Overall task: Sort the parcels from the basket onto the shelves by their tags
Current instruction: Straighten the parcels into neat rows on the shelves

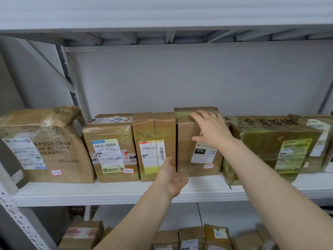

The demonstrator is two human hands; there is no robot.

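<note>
A brown cardboard parcel [187,156] with a white label marked 010 and a small red-edged tag stands upright on the white shelf [108,194]. My right hand [211,129] lies over its top front edge with fingers spread and straight. My left hand [172,177] is at its lower left corner, palm turned up, thumb against the gap to the neighbouring taped parcel [153,147]. Neither hand grips anything. Further left stand a parcel [110,148] tagged 3-2-2 and a large crumpled parcel [45,147].
To the right of the held box lies a wide taped box [270,143] with black characters, and another box [317,139] beyond it. A grey upright post [69,82] is at the left. Several smaller parcels [191,238] fill the shelf below.
</note>
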